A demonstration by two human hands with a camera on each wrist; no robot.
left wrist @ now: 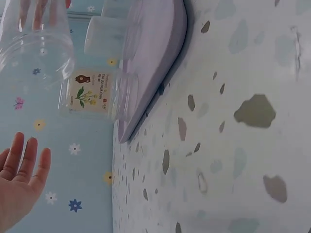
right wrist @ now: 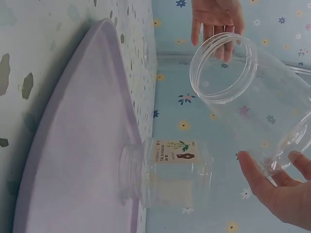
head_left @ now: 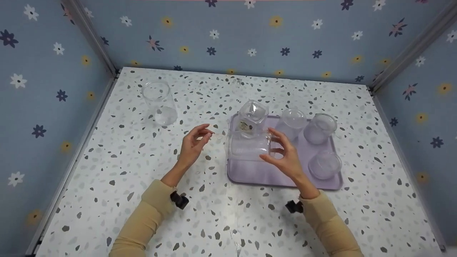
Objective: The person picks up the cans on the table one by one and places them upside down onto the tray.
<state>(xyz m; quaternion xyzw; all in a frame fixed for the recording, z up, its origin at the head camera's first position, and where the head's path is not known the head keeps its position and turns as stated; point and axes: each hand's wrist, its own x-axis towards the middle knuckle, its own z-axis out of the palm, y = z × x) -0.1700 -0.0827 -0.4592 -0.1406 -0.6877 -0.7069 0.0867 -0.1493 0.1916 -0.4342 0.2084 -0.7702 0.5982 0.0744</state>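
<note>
My right hand (head_left: 284, 157) grips a clear plastic jar (head_left: 248, 147) near its base, fingers and thumb curled around it. The jar lies sideways in the air above the purple tray (head_left: 271, 178), its threaded open mouth (right wrist: 223, 68) turned toward my left hand. My left hand (head_left: 192, 146) is apart from the jar, fingers loosely bent and holding nothing. Behind the held jar, a clear jar with a printed flower label (left wrist: 91, 94) stands upside down on the tray, neck downward.
Several more clear containers share the tray, including one at the back (head_left: 292, 123), one at the back right (head_left: 320, 129) and one at the front right (head_left: 325, 165). A tall clear cylinder (head_left: 159, 103) stands on the speckled table at the back left. Flower-patterned walls enclose the table.
</note>
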